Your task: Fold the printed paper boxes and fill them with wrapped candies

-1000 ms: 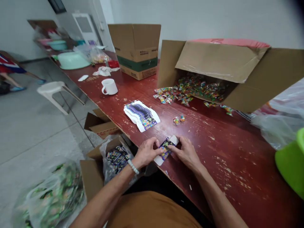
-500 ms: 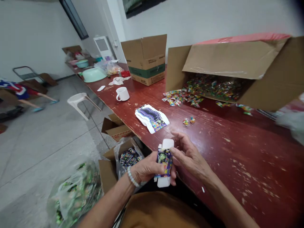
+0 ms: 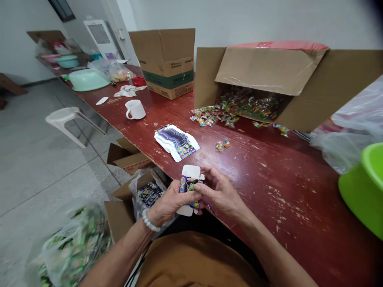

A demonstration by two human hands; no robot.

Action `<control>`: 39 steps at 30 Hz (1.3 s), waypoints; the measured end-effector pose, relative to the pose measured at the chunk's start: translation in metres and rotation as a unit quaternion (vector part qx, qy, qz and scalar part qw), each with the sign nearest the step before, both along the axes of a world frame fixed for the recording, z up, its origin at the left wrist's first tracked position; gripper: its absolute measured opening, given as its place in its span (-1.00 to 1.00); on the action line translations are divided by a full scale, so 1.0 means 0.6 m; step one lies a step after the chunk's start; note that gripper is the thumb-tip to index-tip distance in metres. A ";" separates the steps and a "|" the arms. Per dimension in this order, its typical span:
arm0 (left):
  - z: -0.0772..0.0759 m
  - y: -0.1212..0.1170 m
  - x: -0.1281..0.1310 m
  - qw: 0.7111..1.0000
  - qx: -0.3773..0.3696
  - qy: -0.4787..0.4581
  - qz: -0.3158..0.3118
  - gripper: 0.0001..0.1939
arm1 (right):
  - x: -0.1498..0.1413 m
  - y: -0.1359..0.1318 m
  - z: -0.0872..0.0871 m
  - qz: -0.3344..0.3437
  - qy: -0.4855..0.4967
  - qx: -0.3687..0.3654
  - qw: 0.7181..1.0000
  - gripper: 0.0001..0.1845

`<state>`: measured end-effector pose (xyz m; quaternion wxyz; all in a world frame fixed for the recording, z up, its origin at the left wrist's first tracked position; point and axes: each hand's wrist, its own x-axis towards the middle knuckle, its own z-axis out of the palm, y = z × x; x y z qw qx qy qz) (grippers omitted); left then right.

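Observation:
Both hands are on a small purple printed carton [image 3: 190, 185], whose white end flaps stick out at top and bottom. My left hand [image 3: 172, 201], a beaded bracelet at its wrist, wraps round the carton from the left with the thumb across its front. From the right, my right hand [image 3: 223, 191] pinches the carton's side, thumb in front and fingers behind. Just beyond the hands lies a fanned stack of flat cartons [image 3: 176, 142] on the red table [image 3: 257, 187]. Two wrapped candies [image 3: 223, 145] rest to the right of that stack.
An open cardboard box [image 3: 206, 75] spills wrapped candies [image 3: 215, 115] onto the table. Another box [image 3: 167, 63], a white mug [image 3: 135, 109] and a green basin [image 3: 363, 191] stand around. Below left are a box of dark packets [image 3: 149, 193], a bag [image 3: 72, 247] and a stool [image 3: 64, 115].
The carton has turned so a side panel shows, and my right fingers have closed onto its right side. The view has swung right, bringing the green basin into sight.

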<state>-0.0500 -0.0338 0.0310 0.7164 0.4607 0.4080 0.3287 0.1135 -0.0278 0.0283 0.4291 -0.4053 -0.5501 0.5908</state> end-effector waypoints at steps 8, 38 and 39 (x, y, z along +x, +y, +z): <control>-0.023 -0.011 0.015 0.972 0.129 0.051 0.188 -0.49 | -0.003 0.009 -0.020 -0.162 -0.005 -0.004 0.987 -0.55; -0.044 -0.008 0.009 0.983 -0.030 -0.088 0.160 -0.44 | 0.026 0.019 -0.057 -0.092 -0.014 0.073 0.993 -0.88; -0.044 -0.007 0.009 0.984 -0.067 -0.104 0.124 -0.44 | 0.026 0.018 -0.060 -0.097 -0.014 0.089 0.991 -0.90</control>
